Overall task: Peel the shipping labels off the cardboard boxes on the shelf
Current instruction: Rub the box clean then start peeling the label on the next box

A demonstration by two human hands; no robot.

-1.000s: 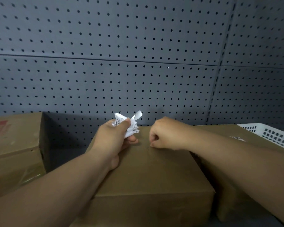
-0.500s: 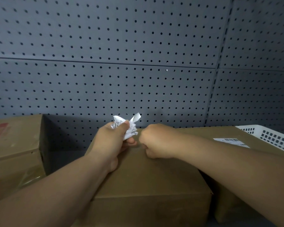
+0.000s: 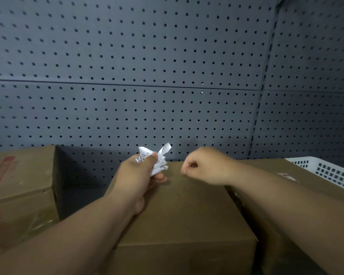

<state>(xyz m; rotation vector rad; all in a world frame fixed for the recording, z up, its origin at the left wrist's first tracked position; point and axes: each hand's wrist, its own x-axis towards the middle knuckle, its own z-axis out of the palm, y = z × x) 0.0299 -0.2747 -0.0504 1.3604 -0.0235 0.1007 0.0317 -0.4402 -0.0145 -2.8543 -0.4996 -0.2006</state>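
Grey pegboard point(image 3: 127, 56) fills the background; our left hand point(image 3: 135, 175) grips a crumpled shipping label point(image 3: 157, 159) above the middle cardboard box point(image 3: 187, 211), our right hand point(image 3: 203, 165) fisted, empty, beside it (another label point(image 3: 287, 176) sits on the right-hand box point(image 3: 270, 164)).

Looks like a stockroom or shop shelving bay. Grey pegboard back panel point(image 3: 127, 106) fills the upper frame, with a slotted upright point(image 3: 266, 76) at right. The shelf is packed with cardboard boxes: red-printed box point(image 3: 18, 175) lower left, plain box point(image 3: 187, 211) centre, right box point(image 3: 266, 164) carrying a barcode label point(image 3: 285, 176). White slotted plastic basket point(image 3: 326, 171) far right. Wadded printed label point(image 3: 156, 162) in my left hand point(image 3: 135, 175).
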